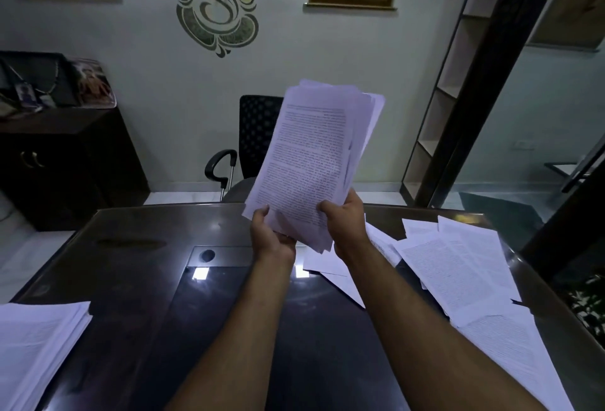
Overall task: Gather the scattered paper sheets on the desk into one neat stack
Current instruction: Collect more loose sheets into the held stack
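Bundle of sheets (312, 162) held upright above the desk (137, 266), top edges fanned and uneven. Left hand (270, 235) grips the bottom left corner, fingers curled behind, thumb in front. Right hand (345, 217) pinches the bottom right edge. Below and right of the right fingers, scattered sheets (458, 276) overlap toward the desk's right edge. Far left of the fingers, a stack (36, 342) overhangs the near corner. Bare dark desktop lies between.

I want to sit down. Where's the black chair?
In the head view, the black chair stands behind the desk, near the middle, partly hidden by the held papers.
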Motion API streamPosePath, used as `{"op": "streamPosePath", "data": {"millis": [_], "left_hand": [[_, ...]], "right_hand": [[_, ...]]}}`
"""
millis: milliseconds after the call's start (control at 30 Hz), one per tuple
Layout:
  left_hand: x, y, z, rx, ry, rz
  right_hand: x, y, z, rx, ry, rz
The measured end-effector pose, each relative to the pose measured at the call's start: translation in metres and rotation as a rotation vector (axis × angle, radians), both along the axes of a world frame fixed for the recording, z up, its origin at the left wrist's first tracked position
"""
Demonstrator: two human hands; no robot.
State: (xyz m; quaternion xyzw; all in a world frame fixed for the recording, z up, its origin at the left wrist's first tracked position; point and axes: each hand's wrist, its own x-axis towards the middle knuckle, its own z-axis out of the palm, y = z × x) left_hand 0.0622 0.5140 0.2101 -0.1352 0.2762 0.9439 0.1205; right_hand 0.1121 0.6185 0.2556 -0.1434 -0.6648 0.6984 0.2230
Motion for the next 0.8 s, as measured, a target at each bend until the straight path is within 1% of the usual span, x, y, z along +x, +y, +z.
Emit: {"op": "streamPosePath", "data": {"millis": [67, 133, 233, 400, 600, 800], "left_hand": [[0.002, -0.002, 0.006, -0.019, 0.004, -0.001], [0.006, -0.006, 0.012, -0.024, 0.046, 0.008], [0.016, -0.013, 0.02, -0.008, 0.081, 0.011], [0.04, -0.023, 0.014, -0.03, 0.053, 0.045], [0.065, -0.037, 0.005, -0.076, 0.022, 0.062], [0.082, -0.069, -0.001, -0.146, -0.021, 0.078]], "right_hand": [[0.004, 0.0, 0.006, 0.019, 0.031, 0.008], [0.01, 0.001, 0.012, 0.019, 0.057, 0.038], [0.023, 0.004, 0.014, -0.017, 0.064, 0.109], [0.043, 0.007, 0.01, -0.156, 0.016, 0.175], [0.057, -0.012, -0.007, -0.239, -0.002, 0.179], [0.064, -0.037, -0.015, -0.241, -0.079, 0.194]]}}
